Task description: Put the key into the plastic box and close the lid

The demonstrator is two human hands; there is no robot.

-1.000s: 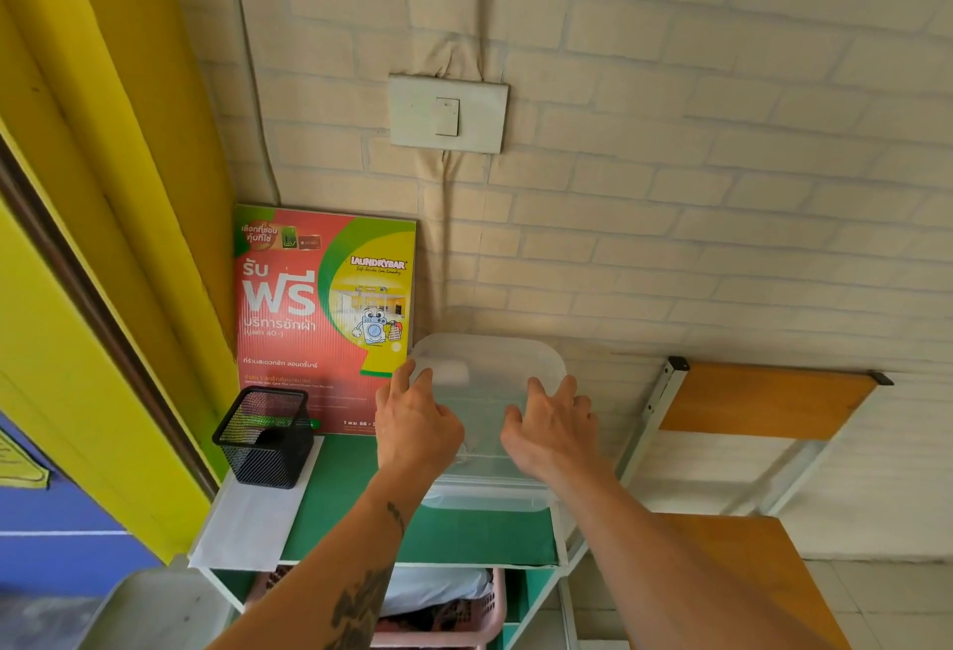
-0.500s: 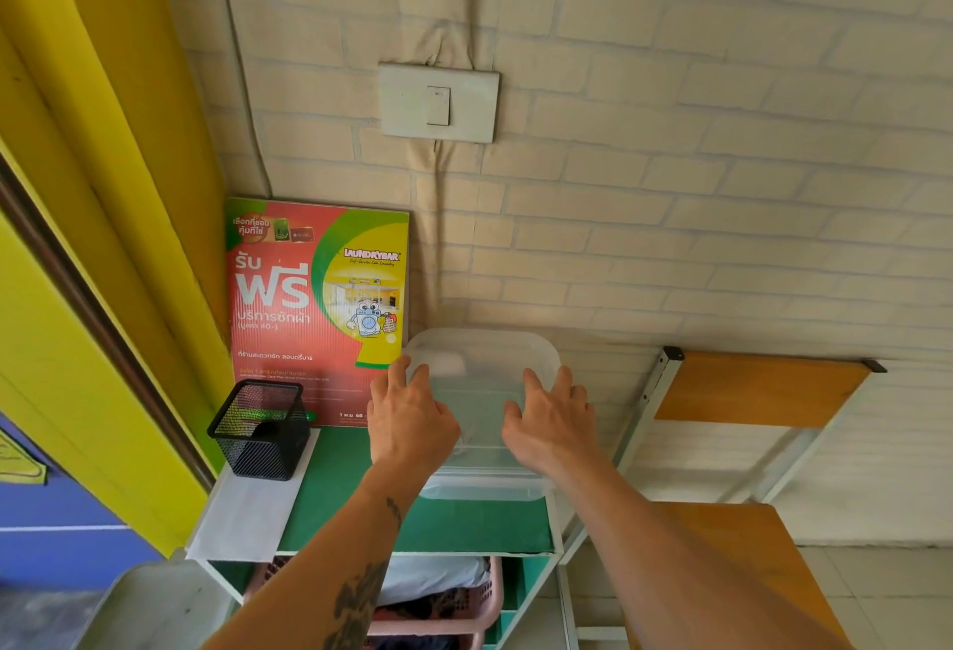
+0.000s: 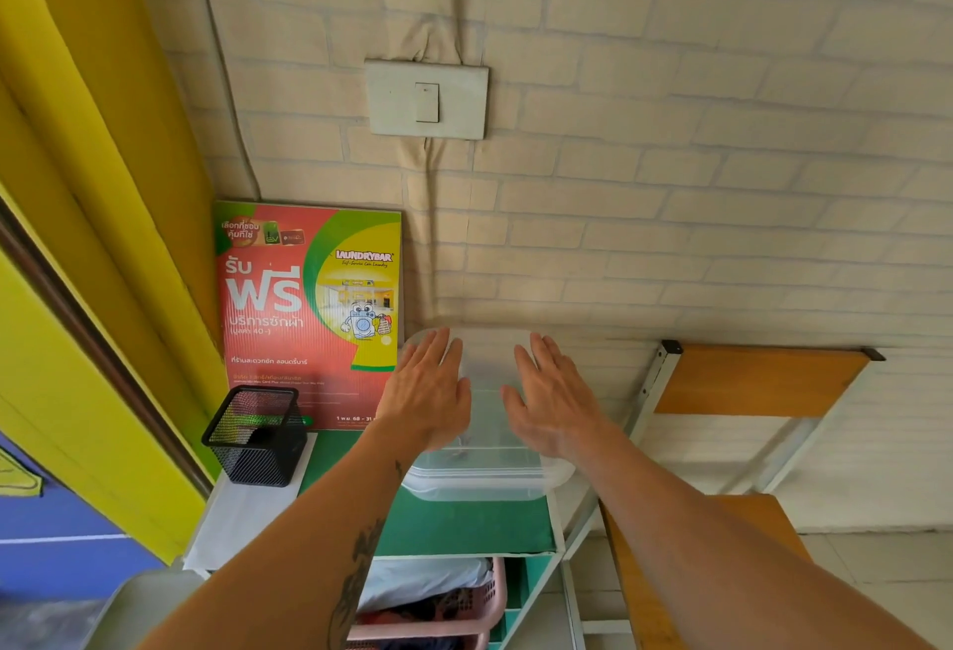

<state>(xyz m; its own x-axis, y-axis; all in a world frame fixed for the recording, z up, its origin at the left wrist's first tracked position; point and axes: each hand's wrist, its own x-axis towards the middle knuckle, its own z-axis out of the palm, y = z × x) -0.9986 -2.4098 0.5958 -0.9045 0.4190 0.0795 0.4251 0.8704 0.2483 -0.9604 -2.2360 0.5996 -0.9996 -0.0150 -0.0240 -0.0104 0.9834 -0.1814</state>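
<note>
A clear plastic box (image 3: 485,484) stands on the green shelf top (image 3: 464,525) against the wall. Its translucent lid (image 3: 487,381) lies over it. My left hand (image 3: 428,391) rests flat on the lid's left half with the fingers stretched toward the wall. On the right half my right hand (image 3: 552,397) lies flat the same way. Neither hand grips anything. A faint small dark shape (image 3: 459,453) shows through the plastic near the front; I cannot tell if it is the key.
A black mesh pen holder (image 3: 252,435) stands at the shelf's left on a white sheet. A red and green laundry poster (image 3: 309,309) leans on the brick wall. A wooden chair (image 3: 758,381) is at the right. A pink basket (image 3: 438,618) sits below.
Both hands have straightened from slightly curled fingers to flat palms on the lid and slid a little toward the wall. The box has stayed in place.
</note>
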